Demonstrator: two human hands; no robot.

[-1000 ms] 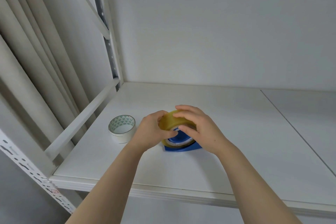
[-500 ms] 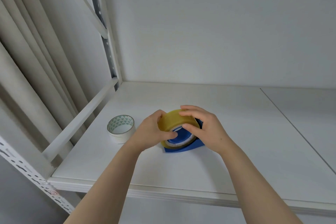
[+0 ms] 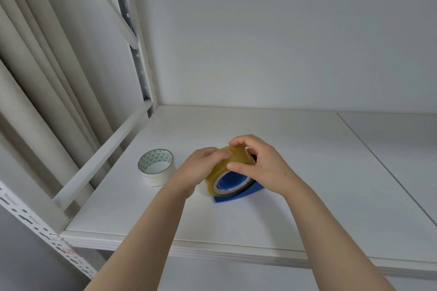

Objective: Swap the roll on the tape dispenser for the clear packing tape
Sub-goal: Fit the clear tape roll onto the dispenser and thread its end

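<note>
Far left of the frame: pale curtain folds (image 3: 35, 82) hang beside a white perforated shelf upright (image 3: 139, 59). Lower left: a second perforated upright (image 3: 45, 234) bears a small mark, too small to read. Left of centre, on the white shelf board (image 3: 295, 208), a white tape roll (image 3: 156, 167) lies flat; its core is printed inside with a green triangle pattern, without legible words. Just right of it, apart from the roll, the left hand (image 3: 198, 168) curls its fingers against the left rim of the clear packing tape (image 3: 230, 171), a yellowish translucent roll standing on edge at frame centre. The roll sits on the blue tape dispenser (image 3: 238, 192), whose hub fills the core; blue print on the white core ring is blurred and unreadable. Right of centre, the right hand (image 3: 264, 168) grips the roll's top and near face between fingertips and thumb.
</note>
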